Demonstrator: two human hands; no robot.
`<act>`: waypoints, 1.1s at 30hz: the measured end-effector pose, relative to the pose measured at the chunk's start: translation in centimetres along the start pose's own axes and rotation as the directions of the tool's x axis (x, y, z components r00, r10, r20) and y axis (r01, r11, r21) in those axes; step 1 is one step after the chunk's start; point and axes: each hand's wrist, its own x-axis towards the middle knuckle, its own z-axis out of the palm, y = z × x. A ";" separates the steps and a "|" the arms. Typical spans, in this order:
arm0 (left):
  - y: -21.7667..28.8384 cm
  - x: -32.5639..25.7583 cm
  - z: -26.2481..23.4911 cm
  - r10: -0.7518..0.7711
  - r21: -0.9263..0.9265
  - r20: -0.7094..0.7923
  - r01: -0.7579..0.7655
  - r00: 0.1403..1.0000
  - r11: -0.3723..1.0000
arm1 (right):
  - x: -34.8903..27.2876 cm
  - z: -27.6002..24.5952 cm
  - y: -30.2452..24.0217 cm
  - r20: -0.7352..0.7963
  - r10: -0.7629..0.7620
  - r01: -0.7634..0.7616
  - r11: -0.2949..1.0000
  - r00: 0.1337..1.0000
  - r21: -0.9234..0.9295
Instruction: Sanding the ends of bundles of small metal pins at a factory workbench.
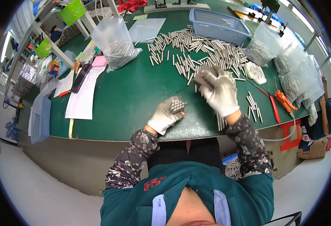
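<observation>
My left hand (163,116), in a white glove, is closed around a bundle of short metal pins (177,106), whose round ends face up near the table's front edge. Farther right, my gloved right hand (222,92) hovers at the near side of a loose pile of metal pins (219,51). Its fingers are curled, with a dark grey patch at their tips; what they hold, if anything, I cannot make out. Several pins (220,122) lie by my right wrist, partly hidden by the sleeve. Another small group of pins (253,107) rests to the right.
A blue plastic basket (220,28) stands behind the pile. Clear bags of pins sit at the left (119,47) and right (261,47). Red-handled pliers (274,108) and an orange air gun (284,101) lie at right. Paper sheets (83,96) and a black phone-like object (81,78) are at left.
</observation>
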 end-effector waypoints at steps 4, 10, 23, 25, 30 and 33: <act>0.8 0.4 0.2 0.040 0.024 0.047 -0.041 0.998 0.999 | -1.6 0.4 -3.4 -0.012 -0.414 0.387 0.839 0.910 0.382; -0.6 1.2 -0.4 0.171 0.076 0.124 -0.181 0.977 0.980 | -1.8 -0.2 -4.2 -0.012 -0.458 0.434 0.834 0.889 0.340; -0.7 0.1 -0.2 0.061 -0.026 0.005 -0.061 0.998 0.998 | -2.1 1.6 0.5 0.163 -0.022 0.035 0.996 0.986 -0.081; 0.3 0.1 0.2 0.008 -0.017 -0.059 -0.009 0.998 1.000 | -2.5 1.4 0.3 0.153 -0.090 0.110 0.986 0.984 -0.129; -0.2 -0.4 -0.2 0.022 -0.069 -0.009 -0.023 1.000 0.997 | -2.3 0.3 -2.5 0.241 -0.085 0.006 0.951 0.967 0.310; -0.4 -0.6 -0.1 0.034 -0.118 0.028 -0.031 0.999 0.993 | -3.4 2.6 -3.2 0.319 -0.015 -0.167 0.829 0.948 0.534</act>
